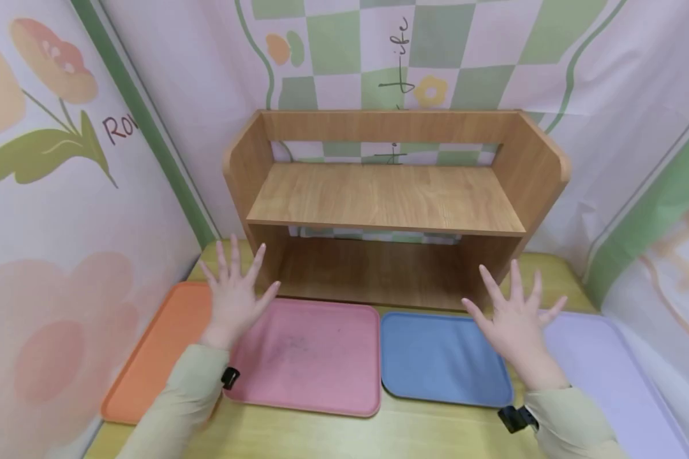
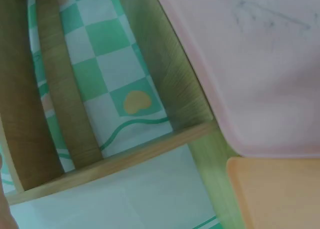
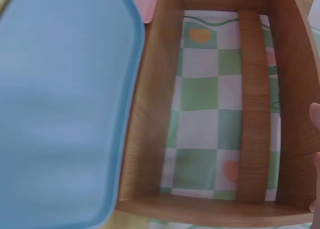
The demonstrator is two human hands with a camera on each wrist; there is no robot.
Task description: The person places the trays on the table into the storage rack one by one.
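Fingers point(image 1: 235, 258) of both hands are spread wide apart and clasp nothing, which reads as a free pose rather than a grip. At lower left, the left hand point(image 1: 232, 305) appears raised over the border between an orange tray point(image 1: 155, 357) and a pink tray point(image 1: 316, 363); at lower right, the right hand point(image 1: 518, 328) appears raised over the right end of a blue tray point(image 1: 439, 366), beside a lavender tray point(image 1: 597, 370). All four trays lie flat in a row across the lower frame, likely side by side so that each is in reach. Behind them, at centre, a two-tier wooden desk shelf point(image 1: 385, 194) stands upright on the wooden table point(image 1: 298, 440), its open front facing the person, presumably so both tiers can be reached over the trays. Black wrist mounts point(image 1: 230, 377) sit at the sleeves point(image 1: 195, 376), probably to aim the wrist cameras past the hands: both wrist views look onto the shelf and nearby trays, with only bits of finger at the frame's edge.
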